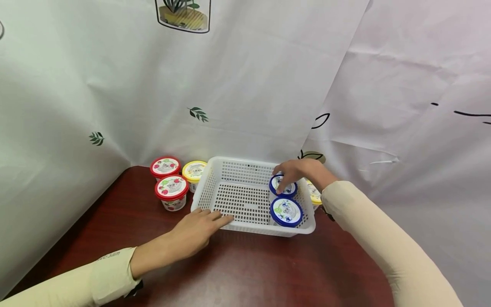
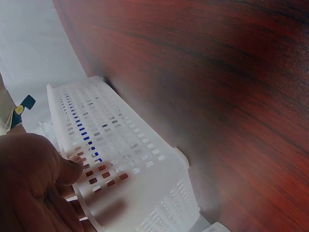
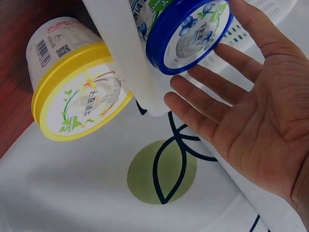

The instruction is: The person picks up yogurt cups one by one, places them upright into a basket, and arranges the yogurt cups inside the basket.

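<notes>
A white plastic basket (image 1: 249,229) stands on the table, holding two cups along its right end. My left hand (image 1: 195,232) grips its front left rim, the thumb outside the perforated wall (image 2: 145,195) in the left wrist view and the fingers over the rim. At the back right, my right hand (image 1: 297,171) reaches over the rear blue-lidded cup (image 1: 290,189). In the right wrist view its fingers are fairly straight and spread at the edge of the blue lid (image 3: 195,36), not wrapped round the cup. The other blue-lidded cup (image 1: 286,212) sits in front.
Left of the basket stand two red-lidded cups (image 1: 172,187) and a yellow-lidded cup (image 1: 194,170). Another yellow-lidded cup (image 3: 72,104) is outside the right wall, partly behind the right arm. A white patterned curtain (image 1: 249,85) hangs behind the dark red table (image 1: 245,273).
</notes>
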Demonstrator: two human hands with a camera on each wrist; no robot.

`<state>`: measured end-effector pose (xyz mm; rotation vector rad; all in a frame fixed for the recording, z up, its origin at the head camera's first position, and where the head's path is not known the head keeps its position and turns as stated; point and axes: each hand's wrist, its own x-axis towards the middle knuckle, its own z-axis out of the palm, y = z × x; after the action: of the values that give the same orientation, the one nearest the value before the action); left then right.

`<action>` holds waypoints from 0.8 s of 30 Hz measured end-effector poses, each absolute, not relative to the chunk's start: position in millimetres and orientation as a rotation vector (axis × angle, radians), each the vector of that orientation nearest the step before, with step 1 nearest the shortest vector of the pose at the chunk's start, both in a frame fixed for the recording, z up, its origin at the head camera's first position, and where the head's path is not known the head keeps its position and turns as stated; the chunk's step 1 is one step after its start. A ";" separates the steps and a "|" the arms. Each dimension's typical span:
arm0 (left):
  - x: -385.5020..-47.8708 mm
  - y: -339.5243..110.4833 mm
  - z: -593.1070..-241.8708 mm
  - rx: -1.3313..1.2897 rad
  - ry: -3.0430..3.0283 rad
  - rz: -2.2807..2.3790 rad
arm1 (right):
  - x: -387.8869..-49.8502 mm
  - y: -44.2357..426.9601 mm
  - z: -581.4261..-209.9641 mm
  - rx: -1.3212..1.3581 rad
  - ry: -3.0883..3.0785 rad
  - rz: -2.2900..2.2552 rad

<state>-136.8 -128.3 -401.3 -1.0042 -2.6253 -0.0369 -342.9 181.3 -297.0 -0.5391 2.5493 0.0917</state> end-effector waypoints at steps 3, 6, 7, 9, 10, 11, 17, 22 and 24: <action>-136.5 -128.4 -401.6 -1.000 -2.632 -0.041 | -343.4 185.1 -295.4 -0.538 2.547 0.080; -136.4 -128.4 -401.8 -0.998 -2.635 -0.042 | -344.8 190.0 -294.8 -0.550 2.550 0.091; -136.4 -128.4 -401.8 -0.997 -2.636 -0.042 | -345.3 191.6 -294.7 -0.548 2.552 0.091; -136.5 -128.4 -401.8 -0.996 -2.636 -0.042 | -346.8 194.8 -294.8 -0.547 2.555 0.093; -136.5 -128.4 -401.8 -0.996 -2.636 -0.042 | -347.6 196.2 -295.1 -0.545 2.557 0.090; -136.5 -128.3 -401.7 -0.996 -2.636 -0.041 | -348.0 197.8 -294.9 -0.550 2.561 0.088; -136.5 -128.1 -401.3 -0.995 -2.641 -0.048 | -345.7 205.6 -290.6 -0.592 2.591 0.094; -136.7 -128.1 -401.2 -0.997 -2.631 -0.045 | -343.5 209.6 -287.1 -0.584 2.609 0.107; -136.9 -128.2 -401.8 -0.998 -2.619 -0.041 | -344.2 211.7 -286.3 -0.602 2.611 0.121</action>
<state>-136.9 -128.2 -401.8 -0.9976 -2.6192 -0.0406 -344.2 211.7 -286.3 -0.6017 2.6113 0.1205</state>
